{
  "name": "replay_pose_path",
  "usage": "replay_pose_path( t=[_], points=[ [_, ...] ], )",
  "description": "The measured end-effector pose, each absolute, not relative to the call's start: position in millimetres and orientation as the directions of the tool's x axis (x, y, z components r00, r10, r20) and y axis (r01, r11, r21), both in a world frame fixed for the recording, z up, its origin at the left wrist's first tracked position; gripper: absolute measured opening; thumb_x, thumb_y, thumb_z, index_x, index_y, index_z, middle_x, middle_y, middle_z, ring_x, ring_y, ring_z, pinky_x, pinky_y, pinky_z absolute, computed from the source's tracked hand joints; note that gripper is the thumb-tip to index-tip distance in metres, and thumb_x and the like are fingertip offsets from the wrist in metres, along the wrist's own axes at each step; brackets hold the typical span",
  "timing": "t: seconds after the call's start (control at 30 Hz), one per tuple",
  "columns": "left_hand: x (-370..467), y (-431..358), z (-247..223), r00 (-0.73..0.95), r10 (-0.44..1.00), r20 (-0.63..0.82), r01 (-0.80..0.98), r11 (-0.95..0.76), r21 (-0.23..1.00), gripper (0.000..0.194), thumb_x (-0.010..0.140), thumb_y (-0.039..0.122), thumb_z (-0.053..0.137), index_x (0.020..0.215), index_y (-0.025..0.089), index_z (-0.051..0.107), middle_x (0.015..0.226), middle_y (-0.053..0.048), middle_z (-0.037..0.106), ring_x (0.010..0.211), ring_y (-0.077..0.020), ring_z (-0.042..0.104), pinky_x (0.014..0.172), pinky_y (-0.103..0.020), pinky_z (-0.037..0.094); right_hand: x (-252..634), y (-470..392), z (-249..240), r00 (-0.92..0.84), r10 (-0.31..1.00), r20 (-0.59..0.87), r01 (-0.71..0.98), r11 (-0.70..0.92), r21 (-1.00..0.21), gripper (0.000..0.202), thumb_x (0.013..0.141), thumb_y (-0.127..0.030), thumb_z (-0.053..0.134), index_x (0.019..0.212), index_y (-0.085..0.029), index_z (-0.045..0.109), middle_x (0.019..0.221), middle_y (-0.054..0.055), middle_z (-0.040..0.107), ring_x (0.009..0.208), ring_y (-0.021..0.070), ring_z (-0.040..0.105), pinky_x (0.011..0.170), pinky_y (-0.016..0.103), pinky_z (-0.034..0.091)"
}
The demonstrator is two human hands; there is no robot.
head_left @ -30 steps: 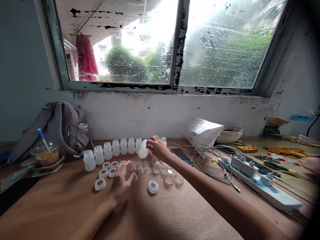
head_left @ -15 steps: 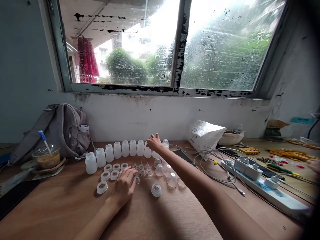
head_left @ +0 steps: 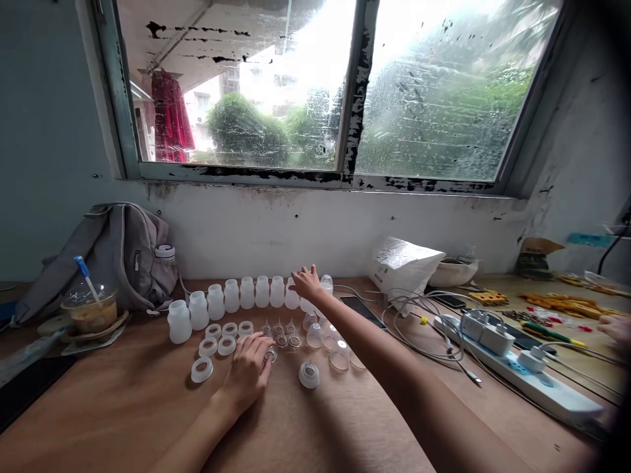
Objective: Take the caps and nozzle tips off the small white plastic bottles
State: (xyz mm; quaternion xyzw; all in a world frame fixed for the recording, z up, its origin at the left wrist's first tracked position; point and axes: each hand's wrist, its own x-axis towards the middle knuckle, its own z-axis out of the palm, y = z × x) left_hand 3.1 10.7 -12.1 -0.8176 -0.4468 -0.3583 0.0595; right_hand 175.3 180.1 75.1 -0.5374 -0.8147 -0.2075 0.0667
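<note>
A row of frosted bottles (head_left: 247, 293) stands upright along the back of the wooden table. My right hand (head_left: 306, 284) is over the right end of that row, fingers apart, partly covering the bottles there. Low on the table, my left hand (head_left: 250, 369) rests with spread fingers between white rings (head_left: 202, 370) and small clear teats (head_left: 280, 339). Its fingertips are beside the nearest teat (head_left: 270, 355); no held object shows. Clear domed caps (head_left: 339, 355) lie under and beside my right forearm. An assembled ring with a teat (head_left: 309, 374) sits apart in front.
A backpack (head_left: 118, 256) and a drink cup (head_left: 91, 312) stand at the left. White cables (head_left: 424, 328), a phone (head_left: 362, 311) and a power strip (head_left: 522, 371) lie right of my arm. Another person's hand (head_left: 614, 326) shows at the right edge.
My left hand has shifted slightly at the nearest teat. My right hand stays over the bottles, almost unmoved. The other person's hand at the right edge has moved a little inward.
</note>
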Motion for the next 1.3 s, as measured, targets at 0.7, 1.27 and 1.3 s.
replay_pose_path(
  t=[0.7,1.27,1.3],
  points=[
    [12.3,-10.2,-5.0,0.417,0.699,0.581,0.759,-0.620,0.202,0.025,0.068,0.037,0.056,0.084,0.018,0.055,0.080,-0.006,0.057,0.078,-0.0223,0.051,0.071,-0.035,0.039,175.5,14.6,-0.2,-0.663,0.674,0.328,0.527,0.730,-0.435,0.015,0.075,-0.011,0.040,0.088,-0.018,0.044,0.071,0.002,0.057,0.061,0.0123,0.050,0.053,0.021,0.033],
    [-72.5,-14.2,-2.9,0.476,0.719,0.505,0.823,-0.568,0.033,0.021,0.076,0.036,0.047,0.090,0.022,0.056,0.100,-0.006,0.057,0.092,-0.0225,0.051,0.083,-0.037,0.034,188.4,45.7,-30.6,-0.437,0.812,0.385,0.659,0.581,-0.477,0.021,0.075,-0.021,0.046,0.095,-0.018,0.043,0.076,0.002,0.052,0.069,0.0144,0.051,0.065,0.026,0.040],
    [-77.2,-12.6,-5.1,0.470,0.721,0.510,0.831,-0.556,0.019,0.022,0.077,0.035,0.047,0.092,0.023,0.056,0.104,-0.006,0.056,0.095,-0.0230,0.050,0.083,-0.037,0.034,188.2,47.0,-32.4,-0.439,0.804,0.400,0.652,0.592,-0.474,0.022,0.075,-0.021,0.046,0.097,-0.018,0.043,0.077,0.003,0.053,0.071,0.0147,0.051,0.067,0.026,0.041]
  ],
)
